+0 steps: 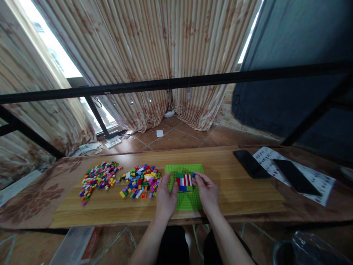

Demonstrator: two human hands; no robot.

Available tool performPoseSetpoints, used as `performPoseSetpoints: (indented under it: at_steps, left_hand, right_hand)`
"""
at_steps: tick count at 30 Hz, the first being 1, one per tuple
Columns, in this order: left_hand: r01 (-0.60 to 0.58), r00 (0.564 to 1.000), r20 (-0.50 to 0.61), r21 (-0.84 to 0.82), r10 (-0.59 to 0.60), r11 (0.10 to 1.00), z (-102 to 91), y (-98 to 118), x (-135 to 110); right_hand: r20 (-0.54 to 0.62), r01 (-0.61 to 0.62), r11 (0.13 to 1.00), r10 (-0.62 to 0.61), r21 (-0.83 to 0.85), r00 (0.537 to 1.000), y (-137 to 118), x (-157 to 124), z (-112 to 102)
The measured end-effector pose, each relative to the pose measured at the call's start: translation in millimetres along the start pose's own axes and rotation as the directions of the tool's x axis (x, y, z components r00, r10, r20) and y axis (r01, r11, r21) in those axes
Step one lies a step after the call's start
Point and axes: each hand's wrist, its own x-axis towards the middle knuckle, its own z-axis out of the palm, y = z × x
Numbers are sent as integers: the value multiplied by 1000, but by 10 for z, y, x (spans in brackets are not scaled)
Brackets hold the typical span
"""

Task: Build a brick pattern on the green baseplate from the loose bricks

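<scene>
A bright green studded baseplate [190, 203] lies on the wooden board in front of me. On it sits a block of toy bricks [184, 183] in red, white, blue and green, with upright red and white stripes. My right hand [207, 191] is at the plate's right side, thumb and fingers pinched on a small blue brick [193, 175] just beside the built block. Over the plate's left edge rests my left hand [166, 197], its thumb and fingers apart, the thumb close to the block's left side.
Left of the plate spreads a pile of larger bricks [142, 180]. Farther left is a heap of smaller bricks [100, 178]. To the right lie a black phone [250, 163], a printed sheet [328, 186] and another dark flat device [297, 177]. A black metal bar [154, 85] crosses beyond the board.
</scene>
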Motion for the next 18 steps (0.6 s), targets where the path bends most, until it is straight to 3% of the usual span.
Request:
performPoseSetpoints:
  at_steps: [5,8,18]
  left_hand:
    - [103,993,71,-147,-93,984,174,-108,169]
    - [121,989,109,-214,-100,969,248,-99,249]
    - [261,942,301,-381,-148,887,347,-119,467]
  right_hand:
    - [102,214,953,-196,-216,975,23,131,10]
    - [189,277,924,-232,-264,954,32,195,9]
    - [331,153,965,-76,-214,941,211,292,9]
